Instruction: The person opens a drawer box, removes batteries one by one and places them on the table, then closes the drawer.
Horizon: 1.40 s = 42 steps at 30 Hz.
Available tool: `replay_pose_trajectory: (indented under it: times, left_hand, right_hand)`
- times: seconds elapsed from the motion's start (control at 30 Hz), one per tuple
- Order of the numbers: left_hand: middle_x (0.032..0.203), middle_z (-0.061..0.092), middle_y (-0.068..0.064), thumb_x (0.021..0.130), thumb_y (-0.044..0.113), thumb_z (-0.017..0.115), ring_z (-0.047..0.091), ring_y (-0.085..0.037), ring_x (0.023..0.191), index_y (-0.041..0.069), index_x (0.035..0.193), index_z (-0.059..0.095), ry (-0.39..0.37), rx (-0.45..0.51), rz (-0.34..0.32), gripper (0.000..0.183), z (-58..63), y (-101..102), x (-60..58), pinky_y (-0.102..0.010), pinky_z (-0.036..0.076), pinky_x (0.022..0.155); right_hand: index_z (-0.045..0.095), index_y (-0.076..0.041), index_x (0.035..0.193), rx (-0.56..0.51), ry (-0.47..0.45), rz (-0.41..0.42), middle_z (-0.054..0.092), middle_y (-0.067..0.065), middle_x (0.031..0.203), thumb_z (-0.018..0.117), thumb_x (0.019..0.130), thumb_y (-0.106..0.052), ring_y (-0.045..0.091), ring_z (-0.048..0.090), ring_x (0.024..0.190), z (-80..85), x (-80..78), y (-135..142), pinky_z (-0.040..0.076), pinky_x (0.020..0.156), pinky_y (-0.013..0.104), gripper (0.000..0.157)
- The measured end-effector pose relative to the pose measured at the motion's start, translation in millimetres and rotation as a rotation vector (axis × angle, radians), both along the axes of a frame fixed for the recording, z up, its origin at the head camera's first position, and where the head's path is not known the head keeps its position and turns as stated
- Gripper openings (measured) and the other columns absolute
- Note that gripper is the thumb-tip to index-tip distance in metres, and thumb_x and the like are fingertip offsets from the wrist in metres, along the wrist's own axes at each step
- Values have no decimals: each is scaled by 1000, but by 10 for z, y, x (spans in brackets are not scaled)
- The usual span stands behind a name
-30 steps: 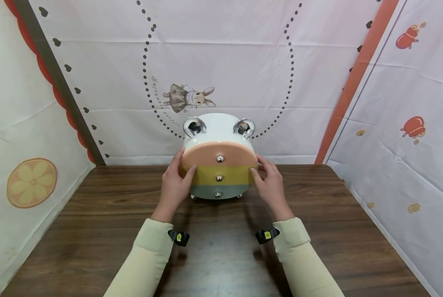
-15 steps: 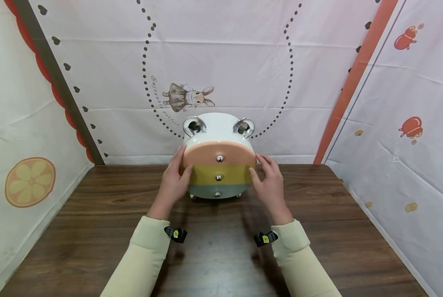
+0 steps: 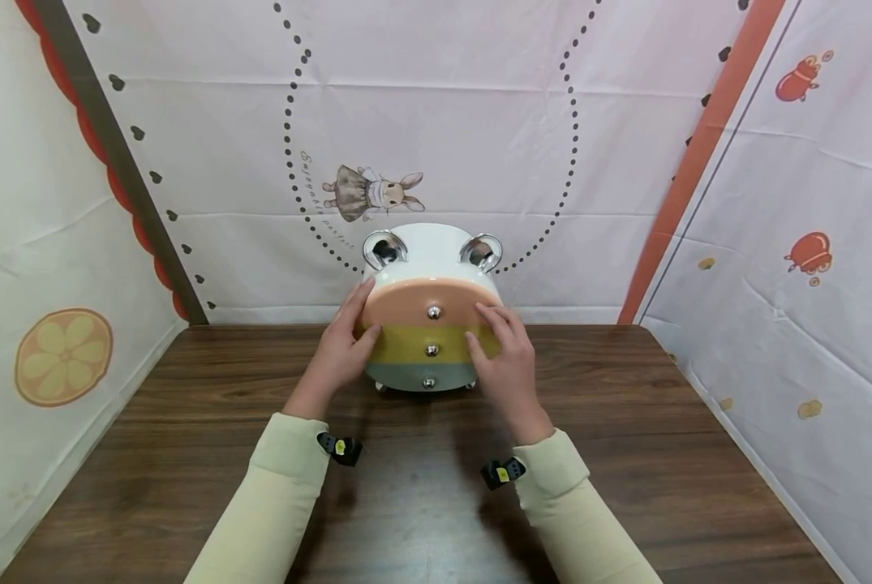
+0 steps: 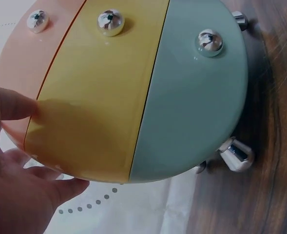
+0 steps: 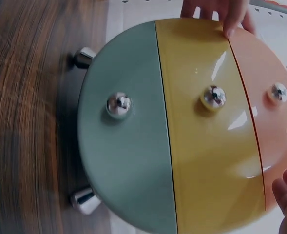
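Observation:
A small rounded drawer box [image 3: 430, 251] stands at the table's far side, white on top with two silver ring ears. Its front has a peach drawer [image 3: 406, 302], a yellow drawer [image 3: 399, 347] and a green drawer [image 3: 399, 375], each with a silver knob. All three look closed. My left hand [image 3: 337, 353] holds the box's left edge, thumb on the front near the peach-yellow seam and fingers along the side. My right hand [image 3: 507, 365] is in front of the right part, relaxed fingers over the peach and yellow drawers; contact is unclear.
The box rests on short silver feet [image 4: 237, 155] on a dark wooden table [image 3: 421, 503]. A printed pale cloth [image 3: 436, 146] hangs right behind it, and more cloth [image 3: 793, 324] lines the sides.
My right hand has left the box's right side and moved inward across its front. The left hand has shifted slightly outward, still at the left edge. The box stays in place.

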<state>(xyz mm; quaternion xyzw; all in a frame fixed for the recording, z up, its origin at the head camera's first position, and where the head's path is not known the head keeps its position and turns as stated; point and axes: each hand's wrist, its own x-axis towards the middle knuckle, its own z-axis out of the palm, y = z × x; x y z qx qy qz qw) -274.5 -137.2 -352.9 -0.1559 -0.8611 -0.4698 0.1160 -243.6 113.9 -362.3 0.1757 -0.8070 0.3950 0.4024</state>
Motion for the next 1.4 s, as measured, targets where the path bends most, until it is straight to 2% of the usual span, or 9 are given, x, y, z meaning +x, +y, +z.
replay_pose_trajectory:
  times: [0.13,0.23,0.47,0.57,0.77,1.07,1.27,1.4]
  left_hand:
    - [164,8,4,97,19,51,15,-30,149,53,149,17,-25,6,-36,71,22,-35,-18,-59,25,113]
    - [164,5,3,97,17,51,12,-31,150,51,150,16,-37,3,-65,72,41,-65,-36,-61,23,113]
    - [164,4,-1,96,17,52,11,-34,150,53,150,15,-54,-33,-99,74,95,-112,-74,-63,24,111]
    - [164,5,-1,96,16,53,11,-31,150,53,150,15,-45,-52,-102,75,112,-115,-76,-63,25,111]
    - [164,7,1,95,15,53,10,-27,151,51,150,17,-29,-57,-109,75,125,-93,-64,-60,28,111]
    - [164,5,1,91,17,56,16,-34,149,53,149,16,-40,-60,-102,79,132,-68,-45,-62,32,108]
    - [164,6,1,92,23,57,20,-37,147,54,149,16,-35,-81,-89,76,157,-67,-33,-63,32,107]
    - [164,7,1,97,36,52,19,-36,148,55,148,16,-46,-84,-77,65,167,-72,-32,-64,27,109]
  right_hand:
    - [64,-7,125,-3,4,17,59,14,116,71,85,-10,25,59,101,-5,-28,-93,51,89,38,41]
    - [64,-7,125,-7,1,37,59,13,115,70,86,-10,25,59,99,-1,-48,-156,51,88,37,40]
    - [63,-9,126,11,6,55,59,12,115,71,86,-13,24,57,104,28,-86,-314,52,88,37,41]
    - [64,-8,124,16,28,57,60,12,115,72,85,-13,24,58,104,37,-102,-376,52,87,36,41]
    - [65,-7,122,21,65,62,59,12,112,72,85,-12,21,62,93,58,-113,-471,54,84,33,38]
    - [69,-5,114,13,132,60,59,12,108,70,85,-6,21,61,93,57,-147,-560,54,81,28,29]
    - [71,-5,105,65,218,13,62,11,104,67,85,-2,24,58,97,68,-206,-578,51,84,32,21]
    - [72,-4,99,109,279,2,63,10,101,68,83,-1,26,58,98,76,-237,-585,48,88,35,17]
